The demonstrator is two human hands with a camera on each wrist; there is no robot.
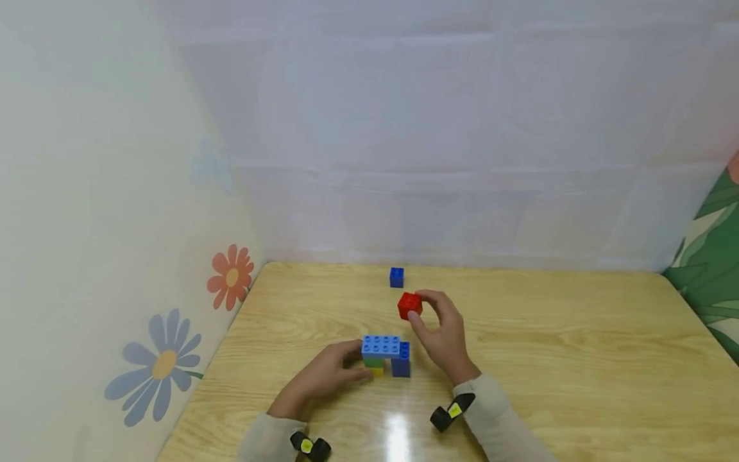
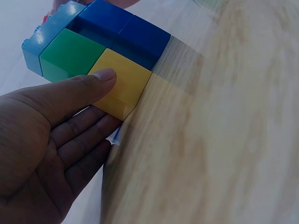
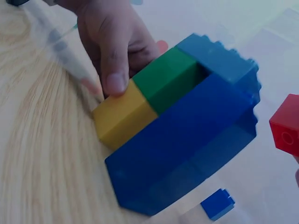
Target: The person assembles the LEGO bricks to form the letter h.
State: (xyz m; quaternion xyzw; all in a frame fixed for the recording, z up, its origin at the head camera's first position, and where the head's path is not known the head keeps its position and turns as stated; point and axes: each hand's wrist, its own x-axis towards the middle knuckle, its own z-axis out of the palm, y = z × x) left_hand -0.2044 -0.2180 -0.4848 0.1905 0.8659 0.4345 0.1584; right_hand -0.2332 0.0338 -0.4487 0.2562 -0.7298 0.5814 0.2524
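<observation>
A small block structure stands on the table: a yellow brick [image 2: 126, 84] at the bottom, a green brick [image 2: 72, 53] above it, and dark blue bricks [image 1: 401, 367] stacked alongside. Across the top lies a long light blue brick [image 1: 381, 346] with studs up. My left hand [image 1: 326, 372] steadies the structure from the left, its thumb on the near face of the yellow brick and its fingers behind. Between thumb and fingertips, my right hand [image 1: 447, 337] pinches a red brick [image 1: 409, 306], held beyond and slightly right of the structure.
A single blue brick [image 1: 396, 278] sits near the table's far edge. The wooden table [image 1: 548, 359] meets a white cloth [image 1: 404, 160] at the back. At the left is a wall [image 1: 115, 256] with painted flowers.
</observation>
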